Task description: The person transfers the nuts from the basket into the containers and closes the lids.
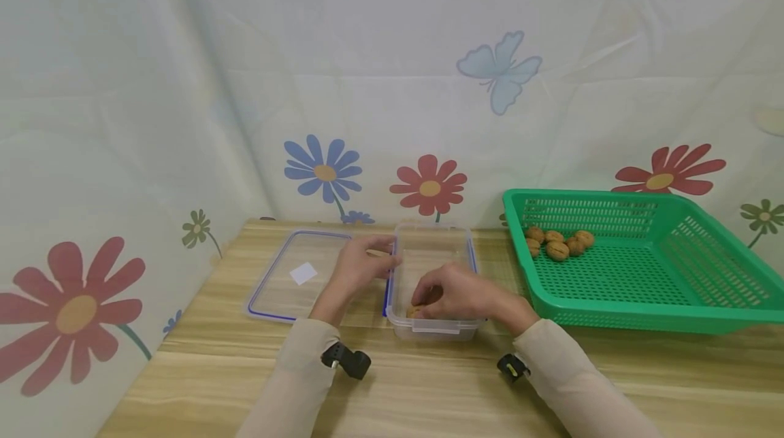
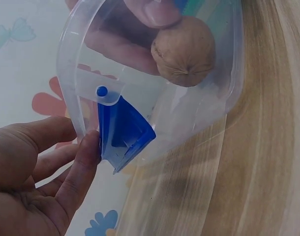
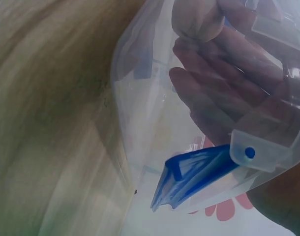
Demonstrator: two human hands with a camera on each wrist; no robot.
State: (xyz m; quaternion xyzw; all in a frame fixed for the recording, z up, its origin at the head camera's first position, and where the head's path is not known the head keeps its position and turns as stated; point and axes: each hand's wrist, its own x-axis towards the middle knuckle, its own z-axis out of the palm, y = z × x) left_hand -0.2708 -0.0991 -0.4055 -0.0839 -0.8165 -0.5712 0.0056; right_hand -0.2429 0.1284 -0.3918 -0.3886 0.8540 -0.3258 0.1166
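A clear plastic food container (image 1: 433, 330) with blue-edged clasps stands uncovered on the table. My right hand (image 1: 456, 292) reaches inside its near end and holds a walnut (image 2: 184, 51) between thumb and fingers, low behind the front wall. Through the clear wall in the right wrist view, the walnut (image 3: 197, 18) shows against the fingertips. At the container's left side, my left hand (image 1: 361, 264) pinches the rim. The left wrist view has its thumb and fingers (image 2: 83, 164) at the wall beside a blue clasp (image 2: 123, 130) that hangs down.
Left of the container lies its clear lid (image 1: 269, 286) with a blue seal and a white label (image 1: 303, 273). A green slotted basket (image 1: 643, 309) stands to the right, with several walnuts (image 1: 557, 250) at its left end. Behind the wooden table (image 1: 416, 390) hangs a flowered curtain (image 1: 380, 84).
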